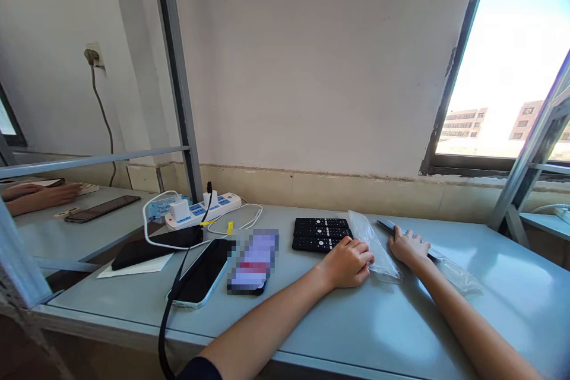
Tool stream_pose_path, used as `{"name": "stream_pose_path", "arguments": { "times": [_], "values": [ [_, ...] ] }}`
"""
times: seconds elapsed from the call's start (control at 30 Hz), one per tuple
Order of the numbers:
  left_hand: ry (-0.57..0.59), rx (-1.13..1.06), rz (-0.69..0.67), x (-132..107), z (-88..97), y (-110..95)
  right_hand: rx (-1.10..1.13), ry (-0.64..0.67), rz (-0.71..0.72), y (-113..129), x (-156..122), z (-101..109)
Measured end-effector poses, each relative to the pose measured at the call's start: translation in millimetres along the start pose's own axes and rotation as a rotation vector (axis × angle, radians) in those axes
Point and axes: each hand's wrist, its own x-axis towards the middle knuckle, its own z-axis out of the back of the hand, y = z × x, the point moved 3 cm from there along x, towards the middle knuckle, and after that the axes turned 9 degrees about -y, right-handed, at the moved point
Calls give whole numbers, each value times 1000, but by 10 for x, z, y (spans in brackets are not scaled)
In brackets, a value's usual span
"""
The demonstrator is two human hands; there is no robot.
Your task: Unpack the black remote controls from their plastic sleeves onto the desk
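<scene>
Several black remote controls [321, 235] with small white-marked buttons lie side by side on the pale blue-grey table. To their right is a clear plastic bag [373, 246]. My left hand [350, 262] rests at the bag's near left side, fingers curled in on its edge. Farther right, my right hand [408, 247] lies over a long, slim, dark object [385, 225], shaped like a remote control, with its fingers bent around it. Most of that object is hidden under the hand. More clear plastic [458, 276] spreads out beside my right wrist.
Left of my arm lie a phone [202, 273] and another phone [253, 261] with a blurred screen. A white power strip [205, 211] with cables stands behind them. Metal posts [178, 71] flank the table. Another person's hands [44, 196] show at far left.
</scene>
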Motion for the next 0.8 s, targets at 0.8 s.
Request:
{"name": "stream_pose_path", "arguments": {
  "times": [0.8],
  "values": [
    [-12, -1, -28, 6, 14, -10, 30, -29, 18, -48, 93, -119]
  ]
}}
